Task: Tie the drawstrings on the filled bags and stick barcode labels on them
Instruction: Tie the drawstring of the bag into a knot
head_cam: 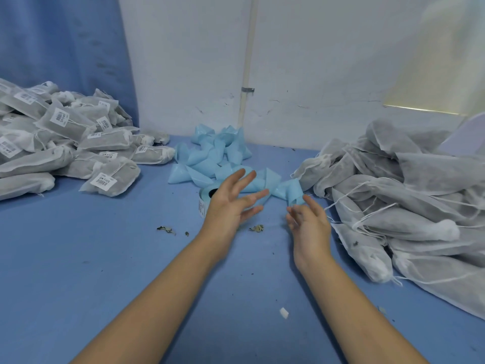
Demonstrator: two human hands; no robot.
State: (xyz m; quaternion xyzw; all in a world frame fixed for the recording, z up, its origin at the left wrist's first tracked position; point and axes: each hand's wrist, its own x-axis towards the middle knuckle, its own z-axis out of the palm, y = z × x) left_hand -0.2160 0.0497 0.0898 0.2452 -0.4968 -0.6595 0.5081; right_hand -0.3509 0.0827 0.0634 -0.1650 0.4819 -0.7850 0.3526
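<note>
Head view: untied bags [393, 206] heaped at 3 o'clock, labelled bags [65, 143] at 10, label roll [206, 199] at 12, behind left hand [231, 203]. Left & right hand [309, 224] splayed wide, empty. Prob. between bags; next needs reach to 3, grip on drawstrings.

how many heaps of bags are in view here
2: a heap of labelled bags at the far left and a heap of unlabelled bags on the right. Further bags buried within each may be hidden.
</note>
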